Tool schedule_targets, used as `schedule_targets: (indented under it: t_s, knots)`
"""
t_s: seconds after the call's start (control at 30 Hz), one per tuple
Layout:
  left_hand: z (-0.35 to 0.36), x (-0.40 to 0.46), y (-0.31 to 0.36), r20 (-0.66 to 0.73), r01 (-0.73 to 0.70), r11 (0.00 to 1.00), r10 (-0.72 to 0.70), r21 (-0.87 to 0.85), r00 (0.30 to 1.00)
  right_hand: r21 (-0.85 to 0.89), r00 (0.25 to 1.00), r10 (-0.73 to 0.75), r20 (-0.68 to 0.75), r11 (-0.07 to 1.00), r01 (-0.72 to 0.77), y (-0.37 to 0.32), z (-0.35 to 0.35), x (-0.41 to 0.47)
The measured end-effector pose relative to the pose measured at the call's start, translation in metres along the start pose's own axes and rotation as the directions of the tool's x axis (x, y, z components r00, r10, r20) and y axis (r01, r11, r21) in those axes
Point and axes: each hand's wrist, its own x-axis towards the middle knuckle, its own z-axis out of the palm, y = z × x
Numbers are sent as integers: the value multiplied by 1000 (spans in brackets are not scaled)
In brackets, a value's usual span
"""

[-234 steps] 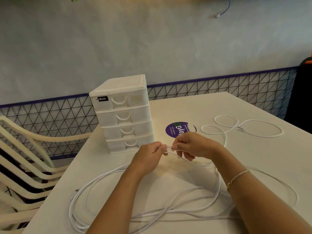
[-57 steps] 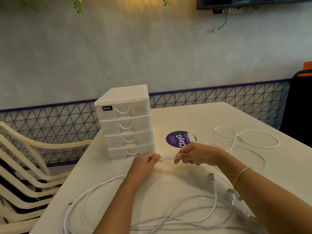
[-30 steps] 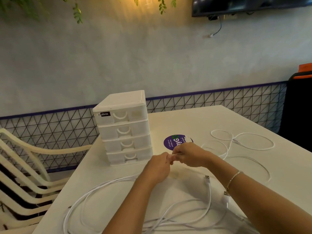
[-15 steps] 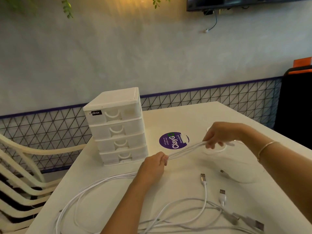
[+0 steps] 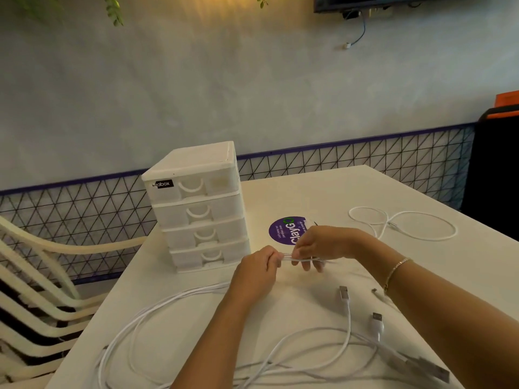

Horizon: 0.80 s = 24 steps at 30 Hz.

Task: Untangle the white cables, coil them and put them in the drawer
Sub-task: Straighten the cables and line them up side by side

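Observation:
A bundle of white cables (image 5: pixel 157 313) loops over the near part of the white table (image 5: pixel 351 192), with several plug ends (image 5: pixel 344 294) lying free at the right. My left hand (image 5: pixel 257 272) and my right hand (image 5: pixel 318 247) both pinch a short stretch of these cables between them, a little above the table. A white drawer unit (image 5: pixel 199 209) stands behind my hands, all drawers closed. One more white cable (image 5: pixel 404 223) lies loosely looped at the far right.
A round purple sticker (image 5: pixel 285 230) is on the table behind my right hand. Stacked cream plastic chairs (image 5: pixel 36 276) stand left of the table. A wire mesh fence (image 5: pixel 351 161) runs along the wall behind. A dark object (image 5: pixel 497 164) stands at the far right.
My right hand had pulled out to the right along the cables, and it has come back close to my left hand. The plug ends now lie free on the table.

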Motion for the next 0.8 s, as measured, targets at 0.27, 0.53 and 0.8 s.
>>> schedule_targets:
  t_s: [0.27, 0.53, 0.8]
  knots:
    - [-4, -2, 2, -26, 15, 992, -18, -124, 999, -59, 997, -14, -76, 998, 10, 6, -2, -1]
    - [1, 0, 1, -2, 86, 994, -86, -71, 996, -254, 968, -128, -217, 965, 71, 1, 5, -4]
    - [-2, -5, 12, 98, -47, 997, 53, -66, 994, -322, 975, -66, -212, 947, -5, -8, -18, -11]
